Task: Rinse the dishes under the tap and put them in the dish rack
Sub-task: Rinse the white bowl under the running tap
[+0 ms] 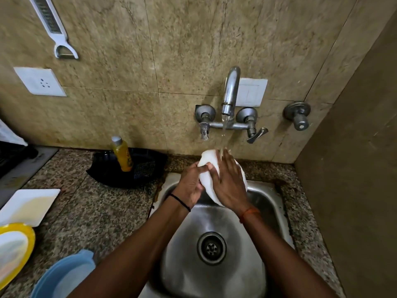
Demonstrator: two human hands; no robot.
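A white dish [208, 157] is held tilted over the back of the steel sink [232, 265], right under the running tap [231, 93]. My left hand [191, 183] grips its left edge. My right hand [227, 181] lies flat across its face, fingers spread, with the water stream falling on the fingertips and the dish's top. Much of the dish is hidden behind both hands. No dish rack is clearly in view.
On the granite counter to the left stand a black tray [146, 168] with a yellow bottle [122, 154], a white square plate [28, 206], a yellow-rimmed plate [15, 250] and a blue bowl [64, 274]. A brown wall closes the right side.
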